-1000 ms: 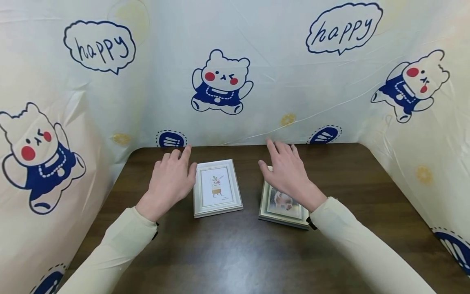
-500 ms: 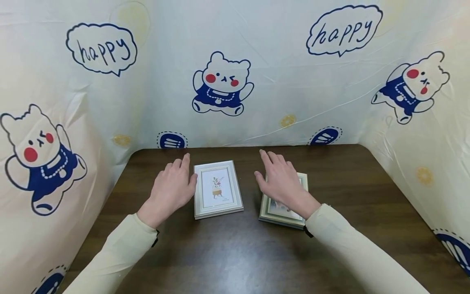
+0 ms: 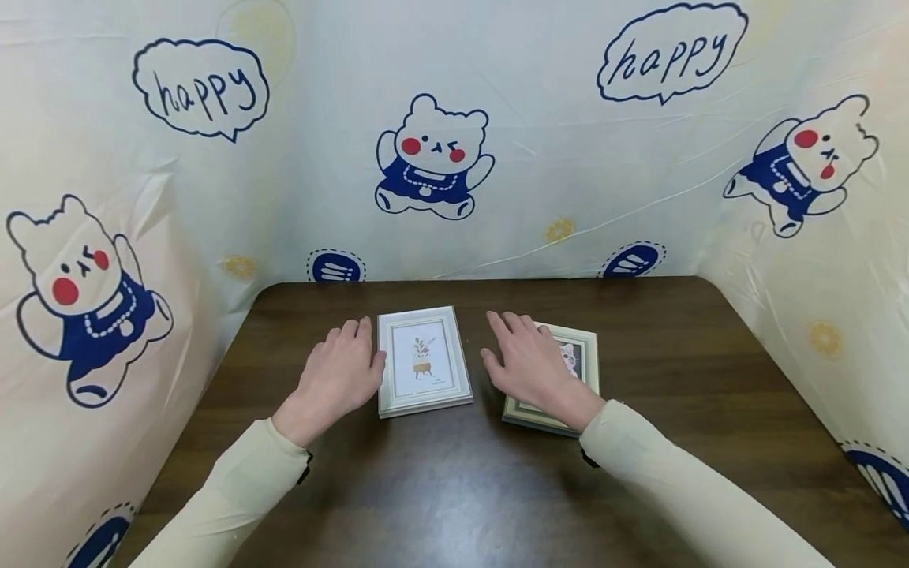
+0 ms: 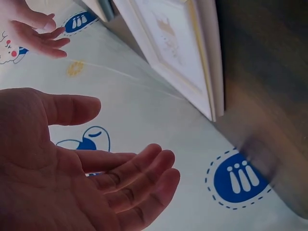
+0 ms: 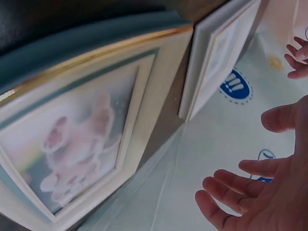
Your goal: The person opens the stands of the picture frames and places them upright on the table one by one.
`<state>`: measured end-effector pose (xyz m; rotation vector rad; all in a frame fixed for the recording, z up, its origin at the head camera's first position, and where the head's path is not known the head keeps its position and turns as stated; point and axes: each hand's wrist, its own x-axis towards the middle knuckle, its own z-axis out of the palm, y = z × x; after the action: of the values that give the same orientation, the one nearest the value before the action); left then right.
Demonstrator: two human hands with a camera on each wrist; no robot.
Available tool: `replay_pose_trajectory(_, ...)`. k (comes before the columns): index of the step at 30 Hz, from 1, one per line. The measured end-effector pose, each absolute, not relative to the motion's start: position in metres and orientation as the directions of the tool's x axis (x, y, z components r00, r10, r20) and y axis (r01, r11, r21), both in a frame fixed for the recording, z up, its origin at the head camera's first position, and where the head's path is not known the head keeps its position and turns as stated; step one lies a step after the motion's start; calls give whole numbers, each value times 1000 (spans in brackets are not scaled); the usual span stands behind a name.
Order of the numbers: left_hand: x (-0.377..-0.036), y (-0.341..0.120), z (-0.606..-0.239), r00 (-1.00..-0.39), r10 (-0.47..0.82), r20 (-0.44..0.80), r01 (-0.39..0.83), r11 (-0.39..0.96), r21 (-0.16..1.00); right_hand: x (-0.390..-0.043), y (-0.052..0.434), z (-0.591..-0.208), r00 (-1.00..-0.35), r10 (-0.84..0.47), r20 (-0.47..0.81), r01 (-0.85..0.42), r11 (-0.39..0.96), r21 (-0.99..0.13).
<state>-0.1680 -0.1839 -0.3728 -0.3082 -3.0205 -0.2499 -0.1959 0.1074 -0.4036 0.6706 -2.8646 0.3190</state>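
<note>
Two picture frames lie flat on a dark wooden table (image 3: 454, 489). The white frame (image 3: 424, 360) shows a potted plant drawing; it also appears in the left wrist view (image 4: 178, 53) and the right wrist view (image 5: 219, 57). The green-edged frame (image 3: 578, 355) holds a pale animal picture, seen close in the right wrist view (image 5: 82, 144). My left hand (image 3: 339, 372) hovers open just left of the white frame, holding nothing. My right hand (image 3: 524, 363) hovers open over the left part of the green-edged frame, fingers relaxed, palm down.
A cream sheet printed with bears (image 3: 433, 158) and "happy" bubbles (image 3: 201, 87) walls the table on the back, left and right. Bare tabletop stretches in front of the frames and to the right.
Both hands have drawn back toward me and lowered. My right hand slid left and nearer, uncovering the top of the green-edged frame's picture.
</note>
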Motion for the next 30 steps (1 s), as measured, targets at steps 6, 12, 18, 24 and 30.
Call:
replay_pose_trajectory(6,-168,-184,-381,-979,186,86,198,966,164,-196,101,-406,-886,-422,192,-454,873,-179)
replay_pose_trajectory(12,-167,-183,-389,-980,186,72,196,965,175,-197,98,-409,-889,-421,180,-450,876,-172)
replay_pose_trajectory(18,-166,-182,-400,-982,183,48,189,964,189,-196,95,-413,-897,-417,149,-440,878,-191)
replay_pose_trajectory(24,-167,-183,-409,-984,173,36,176,964,199,-195,90,-417,-894,-428,134,-447,871,-203)
replay_pose_trajectory(30,-170,-182,-420,-985,170,38,174,962,210,-197,83,-420,-880,-456,137,-474,863,-174)
